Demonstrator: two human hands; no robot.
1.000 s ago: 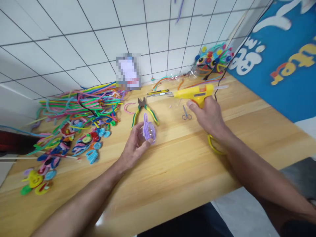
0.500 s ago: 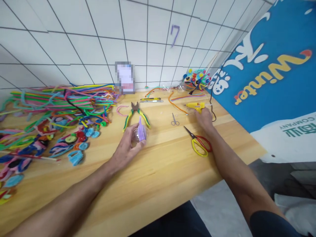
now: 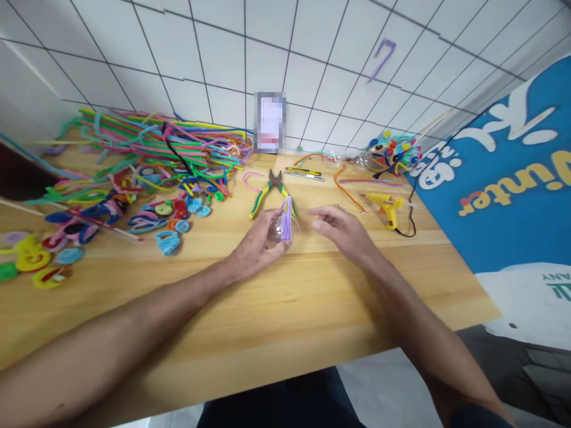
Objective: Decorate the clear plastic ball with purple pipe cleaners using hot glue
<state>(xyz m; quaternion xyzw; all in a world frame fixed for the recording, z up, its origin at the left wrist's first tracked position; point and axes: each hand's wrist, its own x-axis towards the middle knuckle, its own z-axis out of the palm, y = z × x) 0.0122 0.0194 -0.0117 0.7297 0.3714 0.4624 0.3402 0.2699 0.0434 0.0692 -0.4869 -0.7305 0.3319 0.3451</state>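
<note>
My left hand [image 3: 256, 246] is closed around a clear plastic ball [image 3: 275, 230] with purple pipe cleaner strips [image 3: 286, 223] against its right side. To the right of the ball, my right hand [image 3: 341, 232] is raised with thumb and fingers apart, holding nothing. Green and yellow pliers [image 3: 273, 191] lie just behind the ball, jaws toward the wall. The yellow glue gun [image 3: 387, 205] rests on the table to the right, beyond my right hand. The scissors are hidden from view, at least mostly, by my right hand and forearm.
Bundled pipe cleaners [image 3: 169, 142] and small coloured pieces [image 3: 167, 242] cover the table's left side. A phone [image 3: 270, 123] leans on the wall. A yellow cutter [image 3: 303, 171], an orange pipe cleaner [image 3: 348, 190] and a decorated colourful object [image 3: 395, 151] lie at the back.
My right hand has let go of the glue gun and moved left, close to the ball. The view has shifted, and a dark blurred shape now shows at the far left.
</note>
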